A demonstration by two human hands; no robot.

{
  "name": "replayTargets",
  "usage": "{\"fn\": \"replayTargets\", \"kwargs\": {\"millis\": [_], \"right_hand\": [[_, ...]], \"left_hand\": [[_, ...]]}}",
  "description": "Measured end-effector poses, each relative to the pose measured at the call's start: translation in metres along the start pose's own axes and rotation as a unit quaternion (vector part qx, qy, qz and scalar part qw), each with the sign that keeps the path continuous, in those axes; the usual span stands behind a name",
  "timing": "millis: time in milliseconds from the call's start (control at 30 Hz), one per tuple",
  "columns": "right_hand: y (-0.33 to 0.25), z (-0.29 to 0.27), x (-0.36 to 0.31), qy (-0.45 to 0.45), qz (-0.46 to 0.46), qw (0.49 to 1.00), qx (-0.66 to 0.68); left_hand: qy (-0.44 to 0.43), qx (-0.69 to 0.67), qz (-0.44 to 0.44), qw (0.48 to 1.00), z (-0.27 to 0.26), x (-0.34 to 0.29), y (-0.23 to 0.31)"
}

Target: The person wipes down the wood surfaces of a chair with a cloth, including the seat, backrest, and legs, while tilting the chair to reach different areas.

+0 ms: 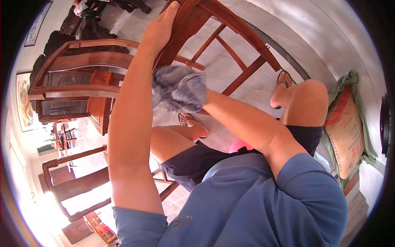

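Observation:
A reddish-brown wooden chair (258,66) is tipped over in front of me, its seat edge and leg frame turned toward me. My left hand (161,28) grips its upper left edge, with the thumb showing on top and the other fingers mostly hidden behind the wood. A crumpled grey-blue cloth (177,89) lies against the chair's lower left part. My right hand is wrapped in that cloth, so its fingers are out of sight; only the wrist and forearm emerge from it.
Beside my left arm stands another wooden chair (82,61); a further chair (78,185) is at lower left. A filled woven sack (345,131) leans by the white wall at right. My sandalled feet are on the grey floor (242,96). Dark furniture (92,31) stands at upper left.

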State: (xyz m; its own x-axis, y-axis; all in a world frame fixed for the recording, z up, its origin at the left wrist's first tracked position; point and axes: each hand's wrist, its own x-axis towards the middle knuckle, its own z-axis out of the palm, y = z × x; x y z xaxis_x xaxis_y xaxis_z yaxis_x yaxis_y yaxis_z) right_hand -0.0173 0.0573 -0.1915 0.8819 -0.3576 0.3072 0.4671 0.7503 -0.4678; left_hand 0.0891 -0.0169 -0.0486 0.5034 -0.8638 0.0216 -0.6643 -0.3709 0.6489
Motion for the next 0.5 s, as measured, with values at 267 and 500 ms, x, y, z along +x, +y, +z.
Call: {"fn": "replayTargets", "kwargs": {"millis": [267, 500], "right_hand": [[-0.119, -0.017, -0.021, 0.100, -0.223, 0.889, -0.387], [-0.069, -0.006, -0.018, 0.092, -0.192, 0.930, -0.299]], "left_hand": [[-0.041, -0.024, 0.063, 0.997, 0.001, 0.028, -0.017], [-0.016, 0.026, 0.049, 0.998, 0.005, 0.015, 0.004]]}}
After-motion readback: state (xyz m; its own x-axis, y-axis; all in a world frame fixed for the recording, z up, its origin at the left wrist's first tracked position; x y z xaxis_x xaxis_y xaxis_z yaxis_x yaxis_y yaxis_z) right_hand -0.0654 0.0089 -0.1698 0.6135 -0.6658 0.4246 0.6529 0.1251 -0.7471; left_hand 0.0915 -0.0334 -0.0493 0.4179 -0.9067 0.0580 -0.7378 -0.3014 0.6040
